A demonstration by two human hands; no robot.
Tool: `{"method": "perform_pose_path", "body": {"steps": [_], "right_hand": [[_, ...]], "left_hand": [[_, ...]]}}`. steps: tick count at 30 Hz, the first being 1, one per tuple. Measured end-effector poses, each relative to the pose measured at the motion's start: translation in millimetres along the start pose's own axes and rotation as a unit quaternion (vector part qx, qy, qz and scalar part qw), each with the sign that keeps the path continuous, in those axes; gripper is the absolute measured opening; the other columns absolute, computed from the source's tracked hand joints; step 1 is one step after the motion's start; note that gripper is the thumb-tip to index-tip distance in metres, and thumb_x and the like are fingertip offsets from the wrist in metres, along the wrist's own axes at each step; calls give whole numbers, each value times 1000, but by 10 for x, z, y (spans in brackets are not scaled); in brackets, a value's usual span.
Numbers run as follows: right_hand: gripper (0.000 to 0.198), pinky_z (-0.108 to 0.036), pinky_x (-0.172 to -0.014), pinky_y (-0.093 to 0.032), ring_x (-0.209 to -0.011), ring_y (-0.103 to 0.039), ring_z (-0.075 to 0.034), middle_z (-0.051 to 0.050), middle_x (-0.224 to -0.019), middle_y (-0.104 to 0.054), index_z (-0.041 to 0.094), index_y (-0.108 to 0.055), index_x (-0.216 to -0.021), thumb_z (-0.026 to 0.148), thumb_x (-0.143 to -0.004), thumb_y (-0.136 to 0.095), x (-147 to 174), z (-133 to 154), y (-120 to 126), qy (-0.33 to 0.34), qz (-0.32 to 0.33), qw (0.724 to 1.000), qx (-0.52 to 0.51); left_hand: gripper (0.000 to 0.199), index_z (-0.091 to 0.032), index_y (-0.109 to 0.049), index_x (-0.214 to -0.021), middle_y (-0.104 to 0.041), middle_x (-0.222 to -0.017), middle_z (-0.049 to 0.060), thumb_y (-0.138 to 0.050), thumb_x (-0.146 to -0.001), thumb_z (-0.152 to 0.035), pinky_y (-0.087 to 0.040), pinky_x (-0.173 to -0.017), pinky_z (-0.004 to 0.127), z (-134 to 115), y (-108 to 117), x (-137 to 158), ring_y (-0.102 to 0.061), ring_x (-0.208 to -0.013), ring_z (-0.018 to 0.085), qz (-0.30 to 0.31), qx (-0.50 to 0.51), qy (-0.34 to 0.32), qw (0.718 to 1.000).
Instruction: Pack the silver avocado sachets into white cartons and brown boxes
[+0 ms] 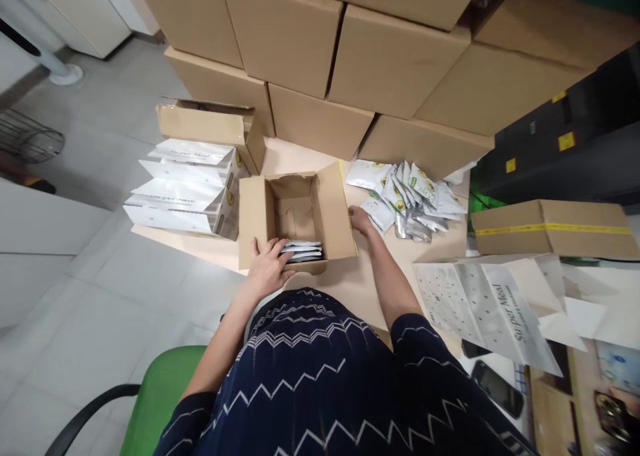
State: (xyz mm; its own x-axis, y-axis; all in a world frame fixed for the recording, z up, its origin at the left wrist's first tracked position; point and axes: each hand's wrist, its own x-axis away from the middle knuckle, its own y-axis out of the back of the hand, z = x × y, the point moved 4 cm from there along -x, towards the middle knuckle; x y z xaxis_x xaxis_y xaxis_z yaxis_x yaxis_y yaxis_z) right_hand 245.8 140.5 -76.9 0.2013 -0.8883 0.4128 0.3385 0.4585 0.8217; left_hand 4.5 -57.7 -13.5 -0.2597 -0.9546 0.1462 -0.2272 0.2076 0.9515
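Note:
A small open cardboard box (330, 206) stands on the table in front of me, its side flaps folded outward. Several flat pouches (303, 251) are stacked inside its near end. My left hand (269, 267) lies over the near left corner, fingers apart, with the fingertips touching the pouch ends. At the edge of the right flap is my right hand (361, 221); its fingertips are partly hidden, so I cannot tell whether they grip the flap. Just beyond that hand lies a loose pile of white and silver pouches (407, 193) with green print.
White printed cartons (187, 189) stand left, beside another open brown box (205, 124). Large cardboard boxes (285, 36) are stacked behind the table. To the right are flattened white cartons (480, 303), a yellow-taped box (555, 229) and a phone (497, 388). A green chair (163, 389) is at lower left.

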Motion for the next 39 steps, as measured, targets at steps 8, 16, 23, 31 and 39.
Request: {"method": "perform_pose_path", "body": {"steps": [8,16,23,31,39], "right_hand": [[31,-36,-79,-51,-84,-63,-19,-6,-96,-67,20,-62,-111,39,-88,-54,843,-68,1258,127,-348,903,-218],[21,-28,-76,-49,-84,-65,-17,-2,-91,-71,19,-69,-96,36,-90,-57,1094,1368,999,310,-140,918,-204],[21,-22,-68,-40,-87,-65,-17,-6,-99,-76,17,-73,-98,19,-86,-57,410,1700,-16,286,49,955,54],[29,-23,-69,-43,-95,-69,-21,-15,-111,-75,11,-76,-107,16,-89,-54,446,1656,-357,303,229,894,239],[31,-23,-78,-46,-104,-69,-21,-13,-116,-74,13,-75,-111,16,-92,-51,539,1641,-250,302,197,921,149]], "left_hand": [[40,-27,-69,-122,-53,-146,13,-68,-83,-36,-3,-114,78,2,-8,-13,-45,-135,39,-9,23,0,1000],[39,-25,-67,-123,-54,-145,14,-65,-86,-37,-4,-113,79,-18,-5,-20,-45,-134,38,-8,7,-6,1000],[41,-28,-67,-124,-55,-144,12,-68,-84,-36,-2,-114,79,-6,-21,-20,-47,-132,38,-5,15,1,1000],[39,-24,-69,-119,-42,-154,17,-70,-82,-39,-6,-113,80,-14,-4,-21,-41,-139,40,-2,0,20,1000],[43,-23,-69,-117,-36,-158,21,-72,-80,-44,-8,-109,84,-88,31,-118,-34,-144,45,23,-32,-5,999]]}}
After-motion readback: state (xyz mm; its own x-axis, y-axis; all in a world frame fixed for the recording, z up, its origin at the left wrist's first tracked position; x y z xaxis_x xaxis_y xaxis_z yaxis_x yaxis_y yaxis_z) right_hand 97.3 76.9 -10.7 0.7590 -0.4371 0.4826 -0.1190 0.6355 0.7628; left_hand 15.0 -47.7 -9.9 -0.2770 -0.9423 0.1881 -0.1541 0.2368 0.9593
